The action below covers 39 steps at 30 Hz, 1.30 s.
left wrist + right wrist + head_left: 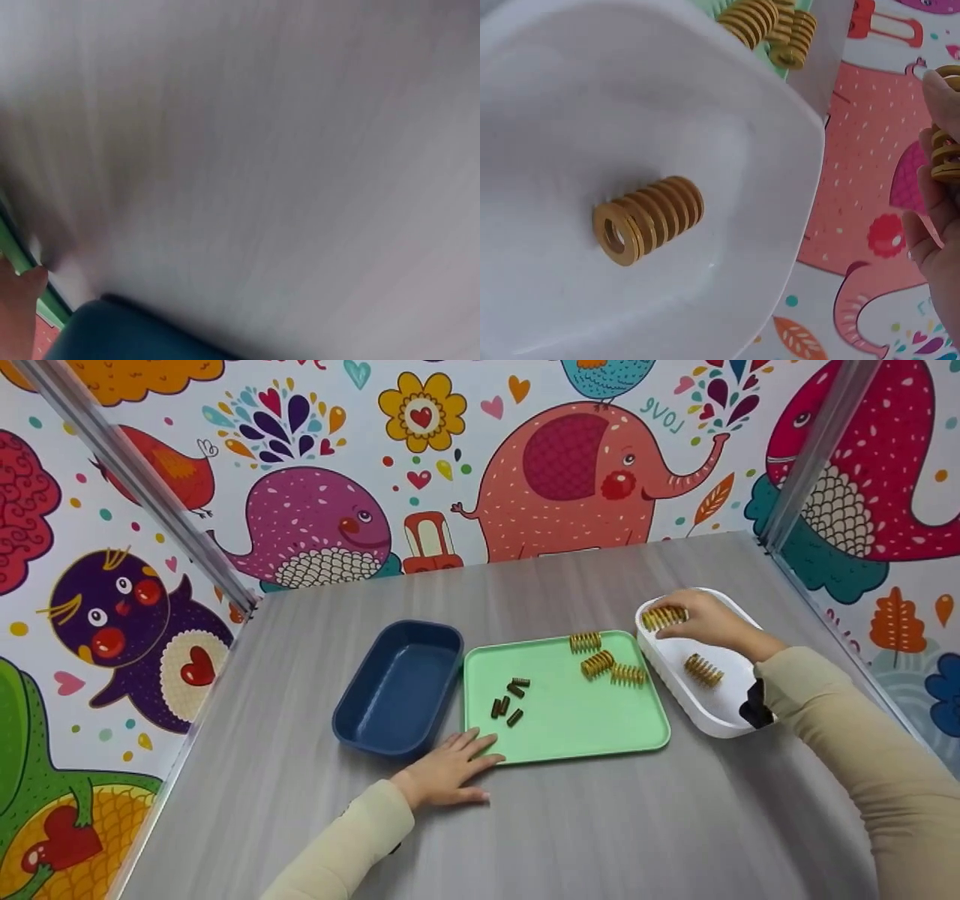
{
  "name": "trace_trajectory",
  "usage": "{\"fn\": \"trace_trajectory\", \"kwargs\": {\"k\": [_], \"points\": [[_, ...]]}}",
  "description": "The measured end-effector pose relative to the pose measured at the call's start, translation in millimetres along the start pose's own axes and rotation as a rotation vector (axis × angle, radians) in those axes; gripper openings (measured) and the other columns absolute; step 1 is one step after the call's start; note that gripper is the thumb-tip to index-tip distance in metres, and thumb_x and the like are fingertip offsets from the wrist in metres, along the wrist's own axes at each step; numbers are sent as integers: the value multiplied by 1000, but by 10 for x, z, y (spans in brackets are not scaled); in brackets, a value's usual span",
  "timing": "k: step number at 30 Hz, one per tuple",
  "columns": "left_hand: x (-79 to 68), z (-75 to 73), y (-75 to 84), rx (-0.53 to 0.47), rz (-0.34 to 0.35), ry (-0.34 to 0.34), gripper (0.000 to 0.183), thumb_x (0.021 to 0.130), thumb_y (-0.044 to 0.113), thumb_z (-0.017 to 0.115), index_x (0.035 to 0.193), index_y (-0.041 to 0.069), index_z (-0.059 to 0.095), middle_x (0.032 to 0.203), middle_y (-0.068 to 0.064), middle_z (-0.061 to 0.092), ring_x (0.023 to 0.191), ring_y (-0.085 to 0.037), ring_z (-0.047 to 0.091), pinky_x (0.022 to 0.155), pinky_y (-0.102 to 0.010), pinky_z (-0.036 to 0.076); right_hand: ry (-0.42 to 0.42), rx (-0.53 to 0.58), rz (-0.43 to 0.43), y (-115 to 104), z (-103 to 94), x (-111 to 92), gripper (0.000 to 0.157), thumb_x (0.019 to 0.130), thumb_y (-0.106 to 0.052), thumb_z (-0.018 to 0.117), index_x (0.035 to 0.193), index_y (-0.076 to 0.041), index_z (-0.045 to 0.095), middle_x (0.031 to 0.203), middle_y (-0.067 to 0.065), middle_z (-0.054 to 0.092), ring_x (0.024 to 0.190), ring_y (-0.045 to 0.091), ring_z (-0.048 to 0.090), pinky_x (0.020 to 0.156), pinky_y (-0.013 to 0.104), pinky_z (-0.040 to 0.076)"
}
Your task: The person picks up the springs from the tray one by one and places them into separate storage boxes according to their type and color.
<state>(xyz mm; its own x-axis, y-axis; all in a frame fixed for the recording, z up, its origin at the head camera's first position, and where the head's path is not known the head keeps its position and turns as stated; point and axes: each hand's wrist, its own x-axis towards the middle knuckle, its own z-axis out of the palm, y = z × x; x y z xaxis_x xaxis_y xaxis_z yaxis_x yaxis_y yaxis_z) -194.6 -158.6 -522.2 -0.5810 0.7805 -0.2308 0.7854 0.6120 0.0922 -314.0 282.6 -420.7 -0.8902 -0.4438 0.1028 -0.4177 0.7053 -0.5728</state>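
My right hand [703, 619] pinches a yellow coil spring [664, 618] over the far end of the white tub [694, 709]. In the right wrist view the held spring [946, 157] sits between thumb and fingers at the right edge. A second yellow spring [703, 670] lies on the tub's floor. My left hand [450, 769] rests with spread fingers at the near left corner of the green tray [577, 727]. On that tray, three yellow springs [598, 664] lie at the far right and several small dark springs [515, 718] at the left.
A dark blue tub [397, 690] stands left of the tray, close to its edge. All of these sit on a grey wood-grain table [300, 810]. Printed wall panels [322, 525] and metal corner posts [142, 480] bound the table at the back and sides.
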Motion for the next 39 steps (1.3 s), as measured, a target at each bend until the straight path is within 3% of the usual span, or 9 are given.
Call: {"fn": "trace_trajectory", "kwargs": {"k": [5,12,18,24,29,34,39], "points": [[12,9,-3,-6,-1,-8,64,90,58,38,144,26,28,153,-4,16,140,-31,12,109,-48,21,14,70,91,201,-62,6,45,83,-17,68,120,5,55,117,26,53,105,36,43,90,54,34],[10,8,18,-14,3,1,63,90,58,39,144,26,28,152,-5,17,139,-32,13,109,-48,21,34,167,214,451,-60,-11,48,85,-14,65,125,7,49,119,28,51,105,37,45,92,53,36],[8,8,33,2,0,3,64,90,57,39,144,25,28,152,-5,18,139,-32,14,109,-47,21,6,169,331,631,18,-25,47,85,-8,64,125,8,47,121,30,47,106,40,42,96,55,34],[23,15,28,24,1,8,64,90,58,39,144,25,29,152,-5,18,139,-32,15,109,-47,22,-12,64,329,822,103,-92,39,77,0,65,111,14,51,107,31,52,95,37,46,83,45,39],[6,2,17,2,-14,-6,64,90,58,39,144,25,28,153,-5,16,139,-31,13,110,-47,20,-93,-16,307,871,129,-115,35,72,-3,67,100,14,55,90,23,55,82,30,48,70,32,39],[3,1,12,-3,-17,-3,64,90,58,40,144,25,28,153,-5,17,139,-32,13,110,-47,20,-159,-101,271,839,112,-118,31,70,-4,67,95,11,56,81,16,55,76,28,49,66,32,38],[10,14,7,-8,-12,3,64,90,58,40,144,26,28,152,-5,17,139,-32,13,109,-48,19,-228,-134,285,817,114,-123,25,73,-1,62,95,9,56,83,18,56,77,29,49,68,36,41]]}}
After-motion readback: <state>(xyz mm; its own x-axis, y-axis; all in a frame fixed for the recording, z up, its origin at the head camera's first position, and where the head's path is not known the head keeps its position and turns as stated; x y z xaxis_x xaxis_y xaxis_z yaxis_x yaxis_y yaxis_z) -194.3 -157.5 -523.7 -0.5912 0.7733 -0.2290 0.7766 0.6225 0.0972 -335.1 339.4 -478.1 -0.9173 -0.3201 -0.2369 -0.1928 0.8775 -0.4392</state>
